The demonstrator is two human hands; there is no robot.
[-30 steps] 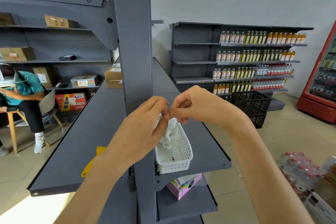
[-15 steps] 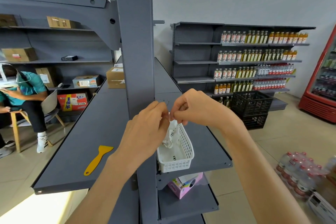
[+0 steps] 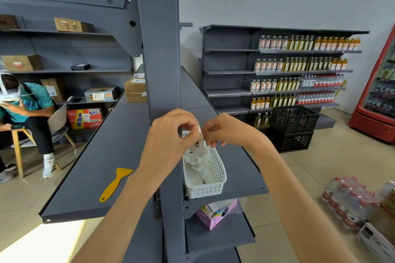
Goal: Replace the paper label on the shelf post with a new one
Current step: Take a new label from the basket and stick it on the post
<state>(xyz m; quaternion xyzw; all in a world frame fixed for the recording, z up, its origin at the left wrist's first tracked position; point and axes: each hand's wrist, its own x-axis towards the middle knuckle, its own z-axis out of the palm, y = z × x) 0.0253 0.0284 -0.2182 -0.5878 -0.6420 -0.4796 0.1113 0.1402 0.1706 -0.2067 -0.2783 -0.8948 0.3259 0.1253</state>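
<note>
Label (image 3: 199, 142) pinched between your left hand (image 3: 171, 134) and right hand (image 3: 222, 130), fingertips of both grasping its top, paper hanging toward 6 o'clock over white basket (image 3: 213, 190), shelf post (image 3: 160, 49) at 12 o'clock.

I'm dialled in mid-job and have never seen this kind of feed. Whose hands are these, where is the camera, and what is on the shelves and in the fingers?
There is no machine here: a person works with bare hands, and the single wide-angle camera sits on their head, looking forward and down. The left hand and right hand meet in front of the grey shelf post. Between their fingertips they pinch a small white paper label with dark print, held just above a white plastic basket that holds more paper. The basket stands on the shelf right of the post. On the shelf left of the post lies a yellow scraper, untouched. A pink box sits one shelf lower. Whether backing is being peeled is too small to tell.
</note>
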